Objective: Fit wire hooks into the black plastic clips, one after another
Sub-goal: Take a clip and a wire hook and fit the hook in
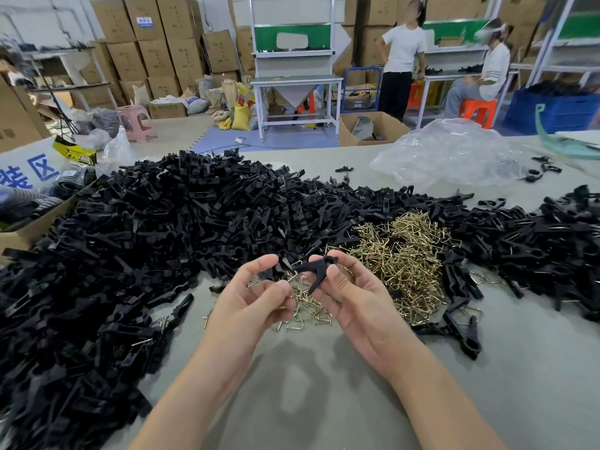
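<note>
Right hand (350, 297) pinches black clip (317, 270) over hooks (406, 254).

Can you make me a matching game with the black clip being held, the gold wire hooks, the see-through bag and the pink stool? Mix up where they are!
Things:
1. black clip
2. wire hooks
3. clear bag
4. pink stool

Places:
A. on the floor, back left
B. heaped in the middle of the table
C. pinched in the right hand
D. crumpled at the table's far right

Pairs: 1-C, 2-B, 3-D, 4-A
</note>
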The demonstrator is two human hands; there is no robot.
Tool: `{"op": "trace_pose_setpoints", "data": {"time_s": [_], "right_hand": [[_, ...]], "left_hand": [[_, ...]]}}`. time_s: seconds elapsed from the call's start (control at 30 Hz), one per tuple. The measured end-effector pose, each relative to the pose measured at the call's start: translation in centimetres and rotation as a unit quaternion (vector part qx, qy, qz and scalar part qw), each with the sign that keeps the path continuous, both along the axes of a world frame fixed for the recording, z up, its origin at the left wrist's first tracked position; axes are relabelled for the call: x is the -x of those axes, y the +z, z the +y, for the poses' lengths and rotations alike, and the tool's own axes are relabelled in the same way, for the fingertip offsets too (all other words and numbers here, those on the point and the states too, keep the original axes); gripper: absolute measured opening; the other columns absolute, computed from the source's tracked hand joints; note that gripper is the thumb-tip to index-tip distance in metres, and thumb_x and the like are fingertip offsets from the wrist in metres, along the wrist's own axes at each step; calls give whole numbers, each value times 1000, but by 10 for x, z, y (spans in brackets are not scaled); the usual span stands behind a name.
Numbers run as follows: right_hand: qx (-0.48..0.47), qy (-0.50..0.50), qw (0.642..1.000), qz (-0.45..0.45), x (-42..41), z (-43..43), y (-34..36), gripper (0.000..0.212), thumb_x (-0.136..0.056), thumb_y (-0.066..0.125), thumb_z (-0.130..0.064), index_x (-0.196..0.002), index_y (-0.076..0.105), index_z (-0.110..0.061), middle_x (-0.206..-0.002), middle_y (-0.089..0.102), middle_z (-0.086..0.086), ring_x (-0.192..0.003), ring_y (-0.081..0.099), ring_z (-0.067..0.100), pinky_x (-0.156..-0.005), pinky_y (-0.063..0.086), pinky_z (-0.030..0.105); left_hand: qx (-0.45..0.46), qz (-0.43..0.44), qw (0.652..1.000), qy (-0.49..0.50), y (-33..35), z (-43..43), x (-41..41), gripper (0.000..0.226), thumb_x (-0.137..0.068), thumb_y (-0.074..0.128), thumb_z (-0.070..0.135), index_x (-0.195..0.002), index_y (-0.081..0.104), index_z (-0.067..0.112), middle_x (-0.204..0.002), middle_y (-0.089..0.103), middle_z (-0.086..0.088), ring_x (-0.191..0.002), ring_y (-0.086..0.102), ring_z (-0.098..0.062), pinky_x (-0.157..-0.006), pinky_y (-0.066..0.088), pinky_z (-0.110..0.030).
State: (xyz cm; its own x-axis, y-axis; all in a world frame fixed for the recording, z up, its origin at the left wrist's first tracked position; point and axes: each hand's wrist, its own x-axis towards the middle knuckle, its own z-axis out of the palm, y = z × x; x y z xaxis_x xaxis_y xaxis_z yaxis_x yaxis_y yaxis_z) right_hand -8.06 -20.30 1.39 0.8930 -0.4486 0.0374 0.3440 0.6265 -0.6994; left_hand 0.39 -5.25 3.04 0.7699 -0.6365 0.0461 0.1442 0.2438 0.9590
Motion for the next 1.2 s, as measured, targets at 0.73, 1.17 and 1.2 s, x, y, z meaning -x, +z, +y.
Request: {"op": "trace_pose_setpoints", "data": {"time_s": [0.73, 1.17, 1.2], "right_hand": [[-13, 3, 1000, 19, -4, 9, -1, 28, -79, 67, 0, -106, 66, -5, -114, 71, 21, -97, 75, 26, -76, 60, 25], [17, -2, 1000, -3, -3, 4, -6, 27, -78, 69, 0, -103, 63, -6, -93, 74, 10, -98, 74, 23, -83, 58, 24], [22, 0, 1000, -6, -3, 4, -6, 27, -78, 69, 0, -103, 62, -7, -93, 74, 10, -98, 74, 23, -84, 58, 24]], "left_hand": [[-19, -28, 996, 88, -12, -10, 6, 18, -93, 66, 12, -109, 65, 21, -70, 68, 2, -68, 65, -12, -73, 55, -24], [47, 74, 994, 69, -10, -14, 6, 18, -92, 64, 3, -107, 65, 11, -68, 64, -5, -60, 62, -12, -63, 56, -24], [47, 73, 994, 66, -10, -13, 5, 18, -92, 63, 3, -108, 64, 11, -67, 64, -4, -60, 62, -12, -63, 56, -25]]}}
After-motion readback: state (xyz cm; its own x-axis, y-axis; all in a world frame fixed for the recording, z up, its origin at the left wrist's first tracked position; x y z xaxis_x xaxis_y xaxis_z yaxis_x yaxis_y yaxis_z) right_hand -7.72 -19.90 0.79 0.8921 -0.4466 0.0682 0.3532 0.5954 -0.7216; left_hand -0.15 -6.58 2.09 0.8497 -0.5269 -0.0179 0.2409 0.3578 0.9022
